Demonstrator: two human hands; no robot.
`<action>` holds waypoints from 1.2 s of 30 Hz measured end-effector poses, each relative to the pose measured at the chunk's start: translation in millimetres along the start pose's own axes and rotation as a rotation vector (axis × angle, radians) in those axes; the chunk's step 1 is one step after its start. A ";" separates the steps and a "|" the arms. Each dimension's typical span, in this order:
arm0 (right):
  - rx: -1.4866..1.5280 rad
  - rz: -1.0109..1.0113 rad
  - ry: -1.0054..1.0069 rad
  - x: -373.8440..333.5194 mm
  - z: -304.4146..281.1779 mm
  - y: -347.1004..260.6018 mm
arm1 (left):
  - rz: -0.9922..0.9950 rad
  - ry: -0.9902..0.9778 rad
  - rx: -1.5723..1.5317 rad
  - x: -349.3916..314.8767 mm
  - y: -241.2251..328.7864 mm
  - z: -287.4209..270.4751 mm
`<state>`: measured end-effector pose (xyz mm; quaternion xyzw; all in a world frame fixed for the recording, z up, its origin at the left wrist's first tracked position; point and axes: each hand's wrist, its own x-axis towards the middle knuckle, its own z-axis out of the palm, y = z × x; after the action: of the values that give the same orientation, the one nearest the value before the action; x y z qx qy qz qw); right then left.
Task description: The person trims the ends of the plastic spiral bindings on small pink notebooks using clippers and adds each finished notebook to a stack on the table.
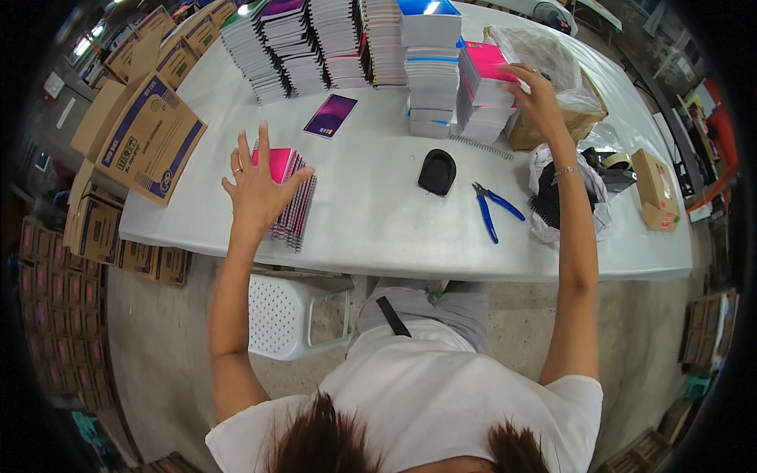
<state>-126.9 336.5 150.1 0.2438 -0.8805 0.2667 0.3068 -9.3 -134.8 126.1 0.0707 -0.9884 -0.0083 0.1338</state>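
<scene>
My left hand [260, 188] is spread wide over a small pile of spiral-bound notebooks [293, 201] with a pink cover on top. Its fingers hide part of that cover. At the far right, my right hand [542, 102] grips the edge of a pink-covered block of sheets [482, 57] at the top of a tall paper stack. Below that stack lies a loose metal spiral coil [482, 147]. Blue-handled cutting pliers [497, 211] rest on the table near my right forearm, beside a black rounded case [437, 172]. A single purple notebook [331, 116] lies flat between the hands.
Tall stacks of notebooks [292, 55] and a blue-topped paper stack [431, 75] line the white table's [371, 229] far side. Right are a plastic-lined carton [524, 130], a bag of black coils [552, 197] and a tape dispenser [615, 169]. Cartons [150, 138] stand left; a white stool [276, 319] is below.
</scene>
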 end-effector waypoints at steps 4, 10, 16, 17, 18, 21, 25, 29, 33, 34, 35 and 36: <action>-0.009 0.066 -0.153 19.0 4.8 3.3 | 0.227 0.322 -0.168 -13.4 16.7 -14.5; 0.050 0.108 -0.235 30.3 -1.4 27.3 | 0.416 0.215 -0.564 -29.2 53.1 -28.4; 0.092 0.124 -0.259 39.2 -2.9 24.0 | 0.398 0.095 -0.748 -44.4 73.7 -17.1; 0.137 0.140 -0.266 39.6 -4.6 26.3 | 0.391 0.090 -0.754 -46.4 75.6 -14.4; 0.182 0.156 -0.274 39.9 -6.8 28.6 | 0.384 0.085 -0.760 -48.6 77.1 -11.3; 0.198 0.201 -0.284 40.4 -6.9 25.6 | 0.342 0.058 -0.803 -56.6 77.8 -5.3; 0.164 0.138 -0.177 33.4 -0.9 24.8 | 0.278 -0.002 -0.861 -66.4 73.8 5.7; -0.092 0.050 -0.075 26.2 16.1 18.9 | 0.269 -0.051 -0.928 -73.8 75.5 8.9; -0.243 0.010 0.176 16.6 36.4 19.2 | 0.324 -0.091 -1.015 -74.3 84.1 13.5; -0.250 0.018 0.284 20.5 33.9 19.6 | 0.350 -0.095 -1.034 -73.9 87.1 13.8; -0.254 0.027 0.392 24.7 31.3 17.7 | 0.348 -0.121 -1.067 -73.9 91.2 10.5; -0.246 -0.017 0.546 28.3 20.5 18.3 | 0.348 -0.150 -1.101 -73.9 96.6 5.0</action>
<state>-165.8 329.8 149.5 0.1314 -0.7889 0.2112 0.5619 46.6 -28.7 105.2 -0.1733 -0.8424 -0.5039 0.0800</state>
